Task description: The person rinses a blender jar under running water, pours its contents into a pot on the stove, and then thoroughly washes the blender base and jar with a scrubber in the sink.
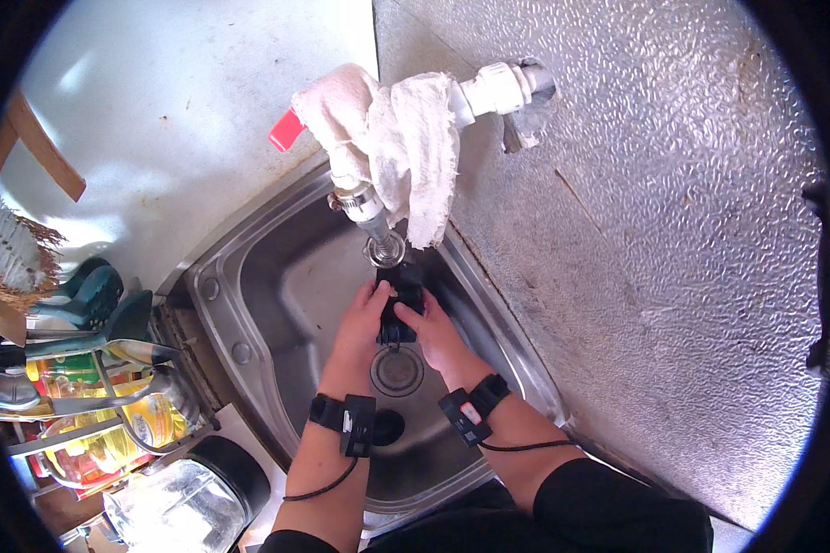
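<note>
Both my hands are low in a stainless steel sink [304, 304], gripping one black object [397, 333] between them. It looks like a hard plastic part, but my fingers and the shade hide its full shape. My left hand [361, 321] holds its left side with the thumb on top. On the opposite side, my right hand [437, 330] grasps it, thumb also across the top. Right above the object hangs the metal tap outlet [385, 250]; whether water runs is hard to tell. Below the object lies the round drain strainer [396, 371], with a dark round spot [389, 426] nearer me.
White cloth [418, 145] wraps the tap pipe, which has a red lever [287, 130]. A textured metal panel [664, 276] borders the right. Leftward stand a utensil rack [69, 442] with bottles, green-handled utensils [86, 297], a bristle brush [14, 256] and a clear jar [180, 508].
</note>
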`<state>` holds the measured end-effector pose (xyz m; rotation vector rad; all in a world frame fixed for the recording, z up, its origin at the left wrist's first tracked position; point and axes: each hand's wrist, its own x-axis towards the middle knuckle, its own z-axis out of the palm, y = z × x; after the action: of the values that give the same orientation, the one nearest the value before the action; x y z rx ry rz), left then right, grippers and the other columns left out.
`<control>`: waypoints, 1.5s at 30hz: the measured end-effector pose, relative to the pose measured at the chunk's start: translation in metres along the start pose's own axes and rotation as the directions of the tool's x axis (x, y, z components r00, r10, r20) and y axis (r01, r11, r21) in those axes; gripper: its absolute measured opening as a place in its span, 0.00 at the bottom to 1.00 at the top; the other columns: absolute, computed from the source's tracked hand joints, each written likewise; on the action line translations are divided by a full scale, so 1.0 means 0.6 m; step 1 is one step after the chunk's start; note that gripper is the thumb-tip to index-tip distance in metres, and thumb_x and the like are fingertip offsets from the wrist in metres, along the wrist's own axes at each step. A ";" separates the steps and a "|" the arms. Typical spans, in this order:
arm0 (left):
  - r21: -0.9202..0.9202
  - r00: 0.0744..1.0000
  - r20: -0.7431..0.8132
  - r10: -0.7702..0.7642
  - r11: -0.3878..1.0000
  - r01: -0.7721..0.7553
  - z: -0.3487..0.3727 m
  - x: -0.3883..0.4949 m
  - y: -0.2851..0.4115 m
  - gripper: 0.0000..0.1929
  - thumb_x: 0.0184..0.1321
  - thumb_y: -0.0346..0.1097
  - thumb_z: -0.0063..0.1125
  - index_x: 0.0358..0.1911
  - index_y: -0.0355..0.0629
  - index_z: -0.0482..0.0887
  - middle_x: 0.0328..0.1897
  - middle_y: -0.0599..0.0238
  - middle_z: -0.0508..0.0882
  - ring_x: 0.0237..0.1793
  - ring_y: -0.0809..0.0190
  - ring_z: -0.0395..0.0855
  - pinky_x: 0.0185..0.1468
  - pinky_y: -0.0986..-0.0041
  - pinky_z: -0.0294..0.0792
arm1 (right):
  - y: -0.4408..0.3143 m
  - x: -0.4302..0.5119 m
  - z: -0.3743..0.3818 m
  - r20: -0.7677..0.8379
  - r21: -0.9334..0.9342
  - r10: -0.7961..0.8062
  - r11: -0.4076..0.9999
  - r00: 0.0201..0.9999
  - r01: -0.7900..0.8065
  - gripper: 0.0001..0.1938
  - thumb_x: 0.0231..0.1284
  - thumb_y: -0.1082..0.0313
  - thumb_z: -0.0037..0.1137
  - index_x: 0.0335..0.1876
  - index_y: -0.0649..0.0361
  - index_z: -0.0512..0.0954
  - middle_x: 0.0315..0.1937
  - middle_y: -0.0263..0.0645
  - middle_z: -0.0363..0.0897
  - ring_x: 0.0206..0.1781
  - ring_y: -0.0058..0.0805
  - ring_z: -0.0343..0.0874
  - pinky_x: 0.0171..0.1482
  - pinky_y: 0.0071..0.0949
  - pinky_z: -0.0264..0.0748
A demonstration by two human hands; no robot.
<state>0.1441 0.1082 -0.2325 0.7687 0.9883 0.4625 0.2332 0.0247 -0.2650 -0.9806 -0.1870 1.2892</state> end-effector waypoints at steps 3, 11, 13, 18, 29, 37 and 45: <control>0.118 0.999 0.020 0.047 0.992 -0.049 0.003 0.002 0.006 0.20 0.62 0.43 0.50 0.52 0.35 0.71 0.46 0.62 0.78 0.46 0.66 0.75 0.50 0.75 0.66 | 0.002 0.002 0.003 -0.124 -0.124 0.128 0.982 0.984 -0.144 0.26 0.58 0.61 0.56 0.59 0.65 0.63 0.49 0.38 0.72 0.52 0.23 0.70 0.55 0.24 0.65; 0.261 0.989 -0.095 -0.109 0.956 0.131 -0.024 0.016 -0.001 0.20 0.64 0.48 0.44 0.45 0.36 0.76 0.41 0.60 0.81 0.40 0.62 0.79 0.46 0.71 0.69 | -0.004 -0.041 0.013 -0.205 -0.300 0.267 0.899 0.942 -0.320 0.23 0.60 0.58 0.53 0.54 0.66 0.66 0.46 0.38 0.74 0.48 0.23 0.71 0.51 0.23 0.67; 0.224 0.980 -0.097 -0.175 0.956 0.192 -0.030 0.017 -0.003 0.21 0.65 0.50 0.42 0.45 0.36 0.76 0.40 0.60 0.81 0.39 0.62 0.79 0.46 0.70 0.69 | -0.004 -0.050 0.012 -0.166 -0.260 0.274 0.914 0.947 -0.310 0.24 0.59 0.59 0.54 0.54 0.68 0.65 0.45 0.41 0.75 0.46 0.24 0.73 0.49 0.23 0.69; -0.083 0.939 -0.159 -0.306 0.951 0.296 -0.051 0.022 -0.023 0.20 0.66 0.47 0.39 0.45 0.37 0.76 0.42 0.58 0.81 0.40 0.59 0.80 0.48 0.68 0.71 | -0.002 -0.049 0.009 -0.141 -0.409 0.200 0.880 0.970 -0.241 0.20 0.59 0.62 0.54 0.52 0.66 0.69 0.44 0.40 0.77 0.46 0.23 0.74 0.49 0.25 0.69; -0.425 0.925 -0.075 -0.372 0.851 0.307 -0.108 0.003 -0.050 0.14 0.62 0.35 0.42 0.45 0.34 0.75 0.42 0.55 0.81 0.40 0.57 0.82 0.46 0.65 0.75 | -0.043 -0.011 0.059 0.265 -0.964 -0.362 -0.114 0.894 0.240 0.26 0.53 0.45 0.51 0.52 0.55 0.73 0.47 0.45 0.74 0.53 0.41 0.72 0.58 0.52 0.58; -0.445 0.927 -0.003 -0.376 0.830 0.335 -0.093 -0.013 -0.054 0.15 0.63 0.37 0.43 0.46 0.35 0.76 0.42 0.53 0.82 0.41 0.55 0.81 0.48 0.65 0.74 | -0.080 0.067 0.026 -0.024 -0.926 0.287 0.354 0.958 -0.129 0.32 0.56 0.37 0.45 0.43 0.65 0.77 0.37 0.47 0.80 0.42 0.38 0.78 0.47 0.32 0.70; -0.650 0.964 -0.177 -0.199 0.759 0.037 -0.116 0.012 -0.060 0.17 0.66 0.40 0.37 0.50 0.39 0.74 0.48 0.55 0.80 0.47 0.55 0.78 0.55 0.64 0.70 | -0.038 0.063 0.002 0.005 -0.208 0.135 0.969 0.991 -0.131 0.26 0.64 0.46 0.42 0.53 0.64 0.71 0.43 0.36 0.76 0.44 0.23 0.73 0.49 0.21 0.66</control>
<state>0.0875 0.1148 -0.2865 0.0193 1.0016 0.7436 0.2611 0.0587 -0.2631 -1.1751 -0.2791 1.4228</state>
